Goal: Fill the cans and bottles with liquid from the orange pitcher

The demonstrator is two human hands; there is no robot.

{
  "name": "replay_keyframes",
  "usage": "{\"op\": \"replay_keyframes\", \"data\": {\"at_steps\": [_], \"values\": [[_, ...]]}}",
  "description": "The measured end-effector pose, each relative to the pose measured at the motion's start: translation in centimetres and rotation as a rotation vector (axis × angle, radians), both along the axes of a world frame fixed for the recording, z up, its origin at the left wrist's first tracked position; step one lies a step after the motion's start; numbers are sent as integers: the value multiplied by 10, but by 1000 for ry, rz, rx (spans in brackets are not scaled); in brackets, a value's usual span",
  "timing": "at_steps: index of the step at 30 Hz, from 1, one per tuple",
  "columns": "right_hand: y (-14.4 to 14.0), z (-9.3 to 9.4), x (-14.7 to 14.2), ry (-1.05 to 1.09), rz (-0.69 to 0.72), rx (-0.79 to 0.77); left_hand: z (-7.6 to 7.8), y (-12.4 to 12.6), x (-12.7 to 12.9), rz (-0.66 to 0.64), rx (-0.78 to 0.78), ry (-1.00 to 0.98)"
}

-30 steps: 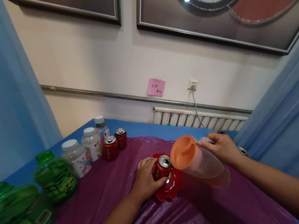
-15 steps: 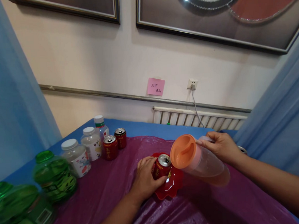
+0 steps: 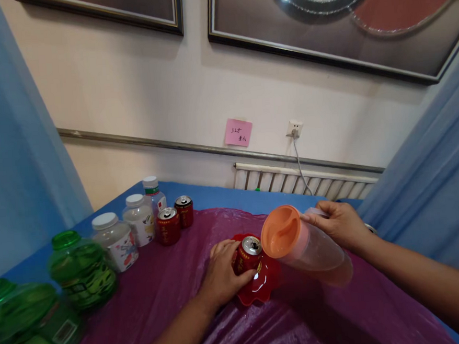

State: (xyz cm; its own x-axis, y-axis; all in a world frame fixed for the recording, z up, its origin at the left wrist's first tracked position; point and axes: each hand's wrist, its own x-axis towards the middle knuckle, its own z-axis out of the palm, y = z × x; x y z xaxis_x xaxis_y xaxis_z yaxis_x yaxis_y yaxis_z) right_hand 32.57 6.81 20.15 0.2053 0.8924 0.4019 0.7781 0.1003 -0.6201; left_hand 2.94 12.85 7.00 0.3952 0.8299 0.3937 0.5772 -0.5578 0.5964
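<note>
Left hand (image 3: pixel 223 274) wraps the opened red drink can (image 3: pixel 248 255) in the red scalloped plastic dish (image 3: pixel 267 284), right hand (image 3: pixel 341 224) grips the tilted clear orange-lidded jug (image 3: pixel 303 245); spout best aligned over the opening.

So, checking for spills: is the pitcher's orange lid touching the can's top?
Cannot tell. In the head view the orange lid overlaps the can rim, hiding any gap.

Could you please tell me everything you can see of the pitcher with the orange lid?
The pitcher is clear plastic with a round orange lid that has a moulded recess. It is tipped far over to the left, lid end just above the open top of the red can. A little pale orange liquid lies along its lower side. The right hand grips its handle side; the left hand holds the can, which stands in a red dish on purple sheeting.
</note>
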Motion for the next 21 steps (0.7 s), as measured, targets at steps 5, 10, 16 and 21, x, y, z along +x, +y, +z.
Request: {"op": "replay_keyframes", "data": {"at_steps": [5, 10, 16, 21], "values": [[1, 0, 1, -1, -10, -14, 1, 0, 0, -14, 16, 2], [2, -1, 2, 9, -9, -24, 1, -1, -1, -18, 0, 6], [2, -2, 1, 22, -4, -28, 1, -1, 0, -15, 10, 1], [1, 0, 0, 2, -4, 0, 0, -1, 0, -16, 21, -9]]}}
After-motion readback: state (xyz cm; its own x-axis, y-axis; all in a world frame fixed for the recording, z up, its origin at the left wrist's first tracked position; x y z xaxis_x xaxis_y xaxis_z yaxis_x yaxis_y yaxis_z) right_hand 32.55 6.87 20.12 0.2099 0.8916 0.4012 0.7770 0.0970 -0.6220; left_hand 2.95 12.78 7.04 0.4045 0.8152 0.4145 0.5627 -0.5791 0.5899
